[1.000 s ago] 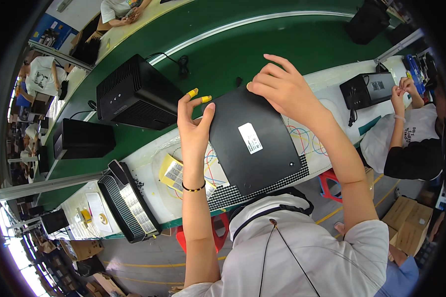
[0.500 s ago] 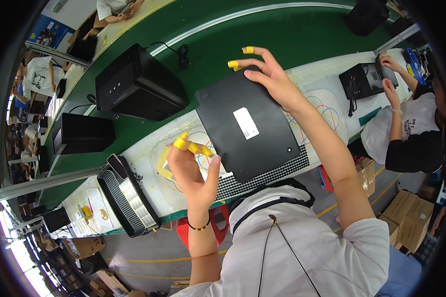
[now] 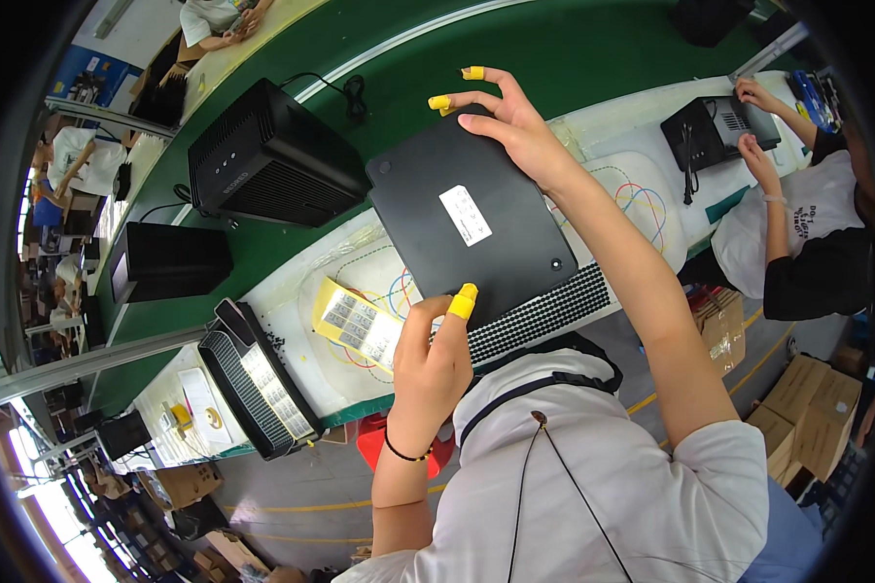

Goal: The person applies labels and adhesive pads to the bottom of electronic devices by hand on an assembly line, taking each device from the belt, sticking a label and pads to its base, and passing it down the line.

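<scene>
Right hand [image 3: 517,131] grips flat black panel [image 3: 501,260]; left hand [image 3: 432,352] at near edge, grip unclear. White rectangular label [image 3: 466,215] is on; remainder unclear.

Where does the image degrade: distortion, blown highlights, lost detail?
Head view: fisheye bows the pale rail along the green surface, with black rim at the corners; head view, lower left: window glare is washed out; head view, centre: the black panel has clear outer edges, but print on its white label is too fine to read reliably.
</scene>
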### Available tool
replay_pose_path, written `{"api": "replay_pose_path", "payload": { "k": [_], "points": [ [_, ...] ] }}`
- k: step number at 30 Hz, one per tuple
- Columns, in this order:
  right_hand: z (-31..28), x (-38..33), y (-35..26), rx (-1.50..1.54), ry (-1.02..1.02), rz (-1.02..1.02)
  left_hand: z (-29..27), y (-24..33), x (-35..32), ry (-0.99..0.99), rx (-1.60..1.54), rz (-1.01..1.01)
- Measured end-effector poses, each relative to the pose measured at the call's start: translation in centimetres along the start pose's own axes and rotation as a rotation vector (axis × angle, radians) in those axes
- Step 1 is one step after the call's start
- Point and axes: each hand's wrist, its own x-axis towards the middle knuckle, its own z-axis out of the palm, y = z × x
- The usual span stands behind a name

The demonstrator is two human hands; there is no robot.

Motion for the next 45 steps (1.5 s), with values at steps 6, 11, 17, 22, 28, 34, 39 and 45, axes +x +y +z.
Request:
{"api": "replay_pose_path", "payload": {
  "k": [6,11,17,22,28,34,39,45],
  "points": [
    [-0.1,0.3,0.4,0.015,-0.033,-0.035,0.0,-0.3,-1.1,-0.028,0.076,0.073],
    [0.2,-2.0,-0.6,-0.224,0.144,-0.219,0.5,-0.6,-1.8,0.117,-0.055,-0.054],
    [-1.3,-10.5,-5.1,-0.826,-0.100,-0.409,3.2,-0.3,-1.8,0.239,-0.445,-0.461],
    [-1.7,-14.1,-7.1,-1.083,-0.218,-0.279,4.4,-0.3,-1.3,0.259,-0.782,-0.558],
    [-1.5,-14.8,-6.0,-1.274,-0.198,-0.359,4.5,-0.3,-1.4,0.257,-0.796,-0.566],
    [-2.5,-15.4,-4.9,-1.224,-0.263,-0.431,4.6,-0.5,-1.8,0.270,-0.775,-0.556],
    [-2.3,-15.4,-3.0,-1.111,-0.275,-0.443,4.9,-0.6,-1.7,0.271,-0.770,-0.521],
    [1.6,-16.2,0.5,-0.318,0.150,-0.050,5.6,-0.6,-1.7,0.313,-0.767,-0.510]
  ]
}}
